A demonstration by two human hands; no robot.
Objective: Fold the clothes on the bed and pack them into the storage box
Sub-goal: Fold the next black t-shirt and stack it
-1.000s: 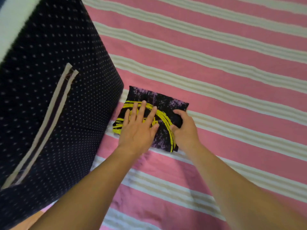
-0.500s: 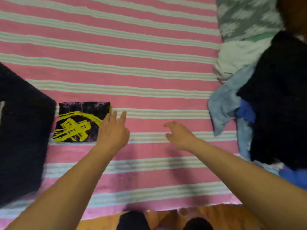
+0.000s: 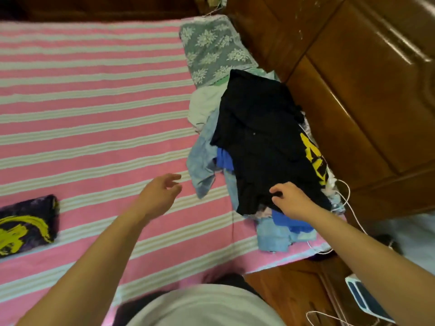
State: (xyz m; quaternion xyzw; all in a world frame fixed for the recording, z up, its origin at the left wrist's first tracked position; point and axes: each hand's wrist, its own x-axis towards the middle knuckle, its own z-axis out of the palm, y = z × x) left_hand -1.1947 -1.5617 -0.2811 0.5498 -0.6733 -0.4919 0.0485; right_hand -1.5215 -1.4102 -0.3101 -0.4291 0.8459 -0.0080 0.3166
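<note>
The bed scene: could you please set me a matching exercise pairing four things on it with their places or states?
Things:
1. folded shirt
2. black shirt
3. pillow
4. left hand

Places or states:
A. on top of the unfolded pile, right hand on its near edge
B. at the head of the bed, beyond the pile
C. open above the striped sheet, holding nothing
D. lying alone at the far left

Pairs: 1-D, 2-A, 3-B, 4-C
</note>
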